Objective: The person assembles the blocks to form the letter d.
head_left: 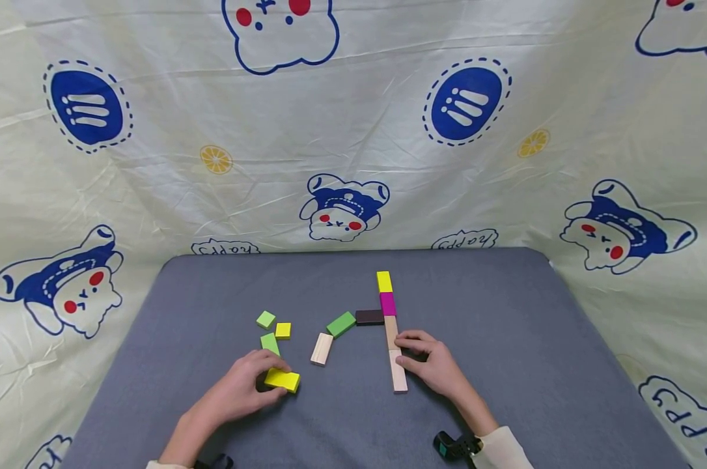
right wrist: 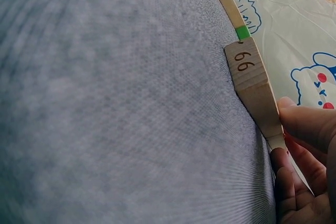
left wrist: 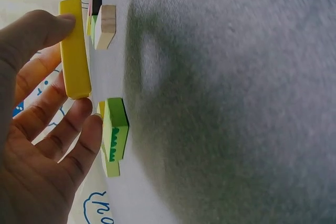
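My left hand (head_left: pixel 242 386) pinches a yellow block (head_left: pixel 282 380) between thumb and fingers. In the left wrist view that yellow block (left wrist: pixel 76 51) appears raised off the cloth. My right hand (head_left: pixel 438 368) rests its thumb and fingertips against the right side of a straight row of blocks. This row has a yellow block (head_left: pixel 384 281) at the far end, then a magenta block (head_left: pixel 388 304), then two pale wooden ones, the nearer wooden block (head_left: pixel 398 374) lowest. In the right wrist view a wooden block (right wrist: pixel 252 82) bears a mark like "66" on its end.
A dark block (head_left: pixel 370 318) meets the row's left side, followed by a green block (head_left: pixel 341 324) and a slanted wooden block (head_left: pixel 321 349). Near my left hand lie a small yellow block (head_left: pixel 283 331) and two light green blocks (head_left: pixel 265 319). Grey cloth (head_left: pixel 476 293) covers the table.
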A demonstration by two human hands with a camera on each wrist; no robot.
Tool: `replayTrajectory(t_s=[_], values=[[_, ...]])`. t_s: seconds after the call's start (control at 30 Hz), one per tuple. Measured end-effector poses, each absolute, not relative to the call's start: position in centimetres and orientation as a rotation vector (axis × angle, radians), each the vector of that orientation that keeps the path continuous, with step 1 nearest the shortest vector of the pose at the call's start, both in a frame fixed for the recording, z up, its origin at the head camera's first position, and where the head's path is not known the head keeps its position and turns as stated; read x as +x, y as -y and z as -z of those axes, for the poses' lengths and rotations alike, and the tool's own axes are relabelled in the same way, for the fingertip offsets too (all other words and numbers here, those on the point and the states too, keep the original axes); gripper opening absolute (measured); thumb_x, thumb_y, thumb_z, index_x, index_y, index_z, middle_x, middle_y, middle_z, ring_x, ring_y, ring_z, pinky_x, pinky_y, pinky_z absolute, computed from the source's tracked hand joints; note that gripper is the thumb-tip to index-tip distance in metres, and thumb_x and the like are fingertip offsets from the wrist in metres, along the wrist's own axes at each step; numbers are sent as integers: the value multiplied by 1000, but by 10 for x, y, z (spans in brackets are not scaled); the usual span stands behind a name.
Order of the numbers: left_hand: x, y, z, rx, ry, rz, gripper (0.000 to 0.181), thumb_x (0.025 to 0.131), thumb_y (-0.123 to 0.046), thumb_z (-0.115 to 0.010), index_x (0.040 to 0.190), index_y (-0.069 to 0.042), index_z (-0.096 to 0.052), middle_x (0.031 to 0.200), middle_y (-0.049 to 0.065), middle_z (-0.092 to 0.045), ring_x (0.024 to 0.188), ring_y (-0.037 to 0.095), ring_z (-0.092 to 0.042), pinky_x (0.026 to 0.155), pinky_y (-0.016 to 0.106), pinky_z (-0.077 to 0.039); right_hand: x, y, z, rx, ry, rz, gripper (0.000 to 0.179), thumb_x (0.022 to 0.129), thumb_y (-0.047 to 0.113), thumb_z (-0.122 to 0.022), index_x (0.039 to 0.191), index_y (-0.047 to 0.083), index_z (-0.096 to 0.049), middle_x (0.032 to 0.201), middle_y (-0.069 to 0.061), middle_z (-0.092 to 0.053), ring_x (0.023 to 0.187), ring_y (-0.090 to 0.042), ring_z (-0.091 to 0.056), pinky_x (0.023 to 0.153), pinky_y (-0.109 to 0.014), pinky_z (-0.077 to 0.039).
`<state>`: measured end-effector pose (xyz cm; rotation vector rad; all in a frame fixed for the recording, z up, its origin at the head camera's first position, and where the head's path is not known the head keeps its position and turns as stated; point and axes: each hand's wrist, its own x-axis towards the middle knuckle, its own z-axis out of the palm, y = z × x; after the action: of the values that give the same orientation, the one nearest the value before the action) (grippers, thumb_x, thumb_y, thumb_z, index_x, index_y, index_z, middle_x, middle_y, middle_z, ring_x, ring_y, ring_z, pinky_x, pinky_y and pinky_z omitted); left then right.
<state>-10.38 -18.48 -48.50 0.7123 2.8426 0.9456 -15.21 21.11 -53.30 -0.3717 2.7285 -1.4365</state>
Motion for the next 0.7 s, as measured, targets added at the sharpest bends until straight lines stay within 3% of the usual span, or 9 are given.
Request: replayTrajectory(t_s=[0.27,0.7], values=[[-103,178,484,686,-2838,-938,27,83,-21,-85,108,-26,-74,106,-16,-65,98,7,-56,89,37,-51,-152,-211,533,-395,-2733,1443,31,89,17,-81,119,12,-78,127,-3,-69,114,-25,-62,91,-30,-50],[-102,169,485,870,-2896,-1088,30,81,-15,-87,107,-23,-74,106,-13,-68,98,9,-62,88,33,-54,-152,-212,536,-400,-2733,1454,32,88,17,-81,120,12,-78,127,-2,-69,113,-21,-63,89,-27,-50]])
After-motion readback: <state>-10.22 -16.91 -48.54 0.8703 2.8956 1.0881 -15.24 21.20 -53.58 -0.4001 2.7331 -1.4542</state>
